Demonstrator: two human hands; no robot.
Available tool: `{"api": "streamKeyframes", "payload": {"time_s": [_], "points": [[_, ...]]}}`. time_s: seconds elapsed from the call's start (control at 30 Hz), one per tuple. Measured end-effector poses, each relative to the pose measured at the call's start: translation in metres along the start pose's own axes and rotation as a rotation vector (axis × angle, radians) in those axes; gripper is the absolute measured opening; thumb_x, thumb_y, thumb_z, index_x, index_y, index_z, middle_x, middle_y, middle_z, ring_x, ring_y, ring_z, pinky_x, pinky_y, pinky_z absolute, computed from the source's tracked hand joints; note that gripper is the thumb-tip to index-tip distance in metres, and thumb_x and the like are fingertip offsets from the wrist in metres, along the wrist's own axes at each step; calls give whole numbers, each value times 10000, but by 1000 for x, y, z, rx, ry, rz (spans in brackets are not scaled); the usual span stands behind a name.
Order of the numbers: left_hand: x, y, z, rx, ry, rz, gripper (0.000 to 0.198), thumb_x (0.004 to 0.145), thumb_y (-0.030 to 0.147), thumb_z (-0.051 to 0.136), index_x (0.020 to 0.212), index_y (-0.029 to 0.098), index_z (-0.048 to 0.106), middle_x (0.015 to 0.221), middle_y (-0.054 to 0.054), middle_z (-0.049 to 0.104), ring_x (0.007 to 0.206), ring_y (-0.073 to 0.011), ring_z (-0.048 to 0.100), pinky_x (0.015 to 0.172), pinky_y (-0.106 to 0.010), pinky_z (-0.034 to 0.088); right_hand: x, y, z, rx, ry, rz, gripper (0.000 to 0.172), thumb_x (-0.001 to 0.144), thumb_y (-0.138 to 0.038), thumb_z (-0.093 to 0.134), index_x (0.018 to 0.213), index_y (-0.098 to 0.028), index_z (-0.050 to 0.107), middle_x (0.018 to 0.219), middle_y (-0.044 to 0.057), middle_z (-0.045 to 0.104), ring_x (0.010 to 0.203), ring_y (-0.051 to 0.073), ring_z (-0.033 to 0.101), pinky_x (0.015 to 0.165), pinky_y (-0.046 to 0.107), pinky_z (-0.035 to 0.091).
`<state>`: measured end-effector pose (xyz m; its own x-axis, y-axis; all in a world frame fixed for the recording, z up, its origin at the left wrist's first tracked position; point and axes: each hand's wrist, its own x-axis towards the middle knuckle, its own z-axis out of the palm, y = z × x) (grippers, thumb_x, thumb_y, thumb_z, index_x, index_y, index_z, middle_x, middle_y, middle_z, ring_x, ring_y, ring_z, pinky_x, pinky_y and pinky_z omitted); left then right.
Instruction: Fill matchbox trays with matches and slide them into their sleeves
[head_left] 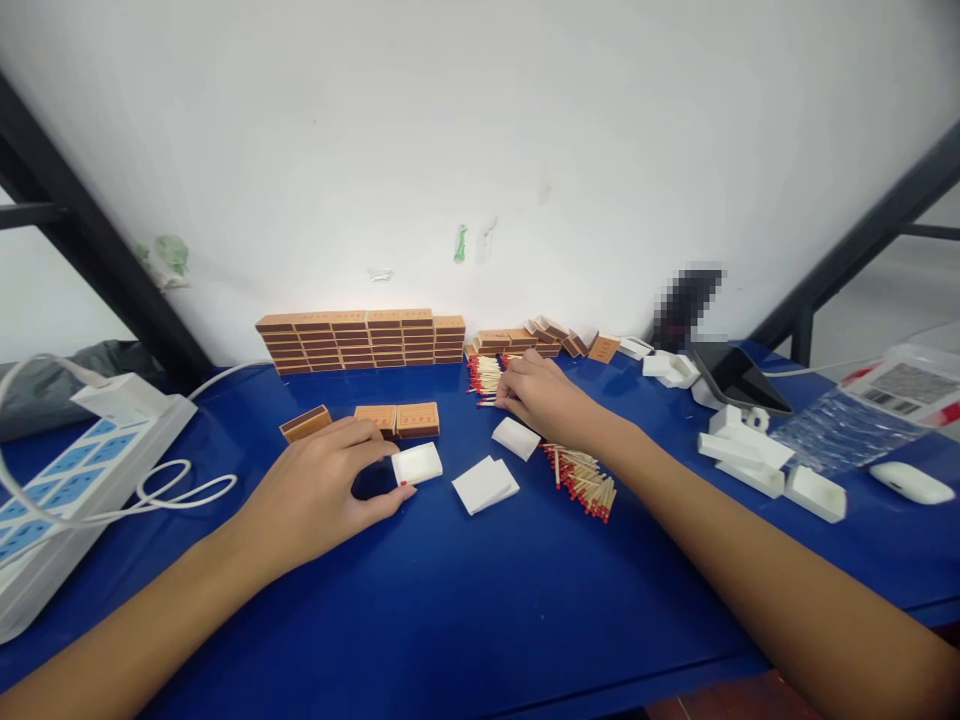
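Observation:
My left hand (330,485) rests on the table with thumb and forefinger closed about the left end of a small white matchbox tray (418,463). A red match head shows by the thumb tip. My right hand (541,398) reaches to a pile of red-tipped matches (486,374), its fingers pinched together at a match near the pile's front edge. A second heap of matches (581,482) lies below my right forearm. Between the hands are folded white papers (484,485) and another white piece (516,438). Orange matchboxes (397,418) lie just beyond my left hand.
A stacked row of matchboxes (360,342) stands along the wall, with loose boxes (517,340) to its right. White trays (750,450), a phone (739,378) and a plastic bag (847,420) lie at right. A power strip (82,490) with cables is at left.

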<state>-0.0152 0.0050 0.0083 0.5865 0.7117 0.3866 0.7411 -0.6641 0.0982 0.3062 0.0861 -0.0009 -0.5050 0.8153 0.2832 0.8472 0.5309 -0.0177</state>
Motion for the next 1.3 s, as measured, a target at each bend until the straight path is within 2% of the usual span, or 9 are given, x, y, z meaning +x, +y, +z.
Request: {"api": "streamKeyframes", "payload": {"time_s": [0.17, 0.33, 0.47, 0.77, 0.97, 1.07, 1.23, 1.27, 1.3], "points": [[-1, 0, 1, -15, 32, 28, 269, 967, 454, 731, 1052, 204, 784, 1029, -43, 764, 889, -220, 734, 759, -348, 571, -7, -22, -15, -10, 115, -102, 172, 1042, -221, 606, 906, -168, 697, 971, 113, 665, 940, 258, 507, 832, 368, 370], [1, 4, 0, 10, 122, 93, 180, 957, 377, 753, 1000, 202, 760, 960, -32, 752, 849, -211, 726, 749, -346, 551, -18, -75, -24, -108, 220, -295, 228, 1073, -264, 591, 903, -167, 708, 935, 105, 643, 928, 256, 480, 839, 387, 368], [0, 4, -2, 27, 173, 146, 164, 964, 347, 740, 962, 184, 733, 944, -40, 751, 844, -217, 723, 736, -353, 546, -24, -106, -22, -241, 211, -369, 213, 1062, -160, 560, 905, -156, 705, 939, 110, 630, 905, 257, 458, 811, 402, 360], [0, 5, 0, -17, 163, 166, 148, 968, 328, 732, 993, 183, 749, 969, -48, 752, 862, -223, 732, 756, -361, 569, -27, -116, -10, -208, 207, -376, 170, 1013, -77, 580, 924, -144, 708, 948, 114, 630, 933, 265, 464, 762, 398, 363], [-2, 0, 1, -15, 67, 109, 219, 954, 404, 758, 1022, 196, 765, 972, -51, 756, 858, -233, 742, 736, -367, 595, -18, -88, -14, 48, 241, -335, 236, 1077, -202, 550, 931, -154, 730, 935, 101, 671, 915, 239, 511, 840, 393, 420], [1, 5, -8, 12, 196, 183, 305, 936, 396, 789, 1147, 184, 734, 1033, -67, 772, 905, -249, 763, 774, -388, 619, -12, -51, -21, 106, 303, -173, 215, 1052, -251, 595, 905, -166, 727, 892, 98, 685, 906, 255, 538, 856, 401, 441], [-7, 55, -46, 13, 371, 439, 288, 913, 305, 800, 1151, 186, 690, 935, -66, 773, 815, -232, 742, 746, -392, 640, -7, 4, -18, 82, 209, -31, 160, 987, -224, 637, 876, -175, 740, 880, 112, 689, 922, 279, 570, 881, 414, 442], [-14, 67, -56, 23, 354, 435, 278, 911, 346, 794, 1141, 218, 705, 915, -55, 775, 790, -245, 737, 716, -414, 643, -6, 9, -16, 74, 176, -33, 146, 978, -230, 651, 891, -170, 752, 889, 116, 687, 936, 283, 571, 888, 415, 437], [-22, 78, -64, 11, 303, 304, 249, 911, 350, 783, 1140, 274, 722, 923, -41, 776, 826, -271, 739, 729, -450, 647, -6, 12, -13, 66, 145, -42, 139, 974, -235, 660, 906, -166, 761, 900, 118, 685, 945, 283, 569, 895, 416, 429]]}}
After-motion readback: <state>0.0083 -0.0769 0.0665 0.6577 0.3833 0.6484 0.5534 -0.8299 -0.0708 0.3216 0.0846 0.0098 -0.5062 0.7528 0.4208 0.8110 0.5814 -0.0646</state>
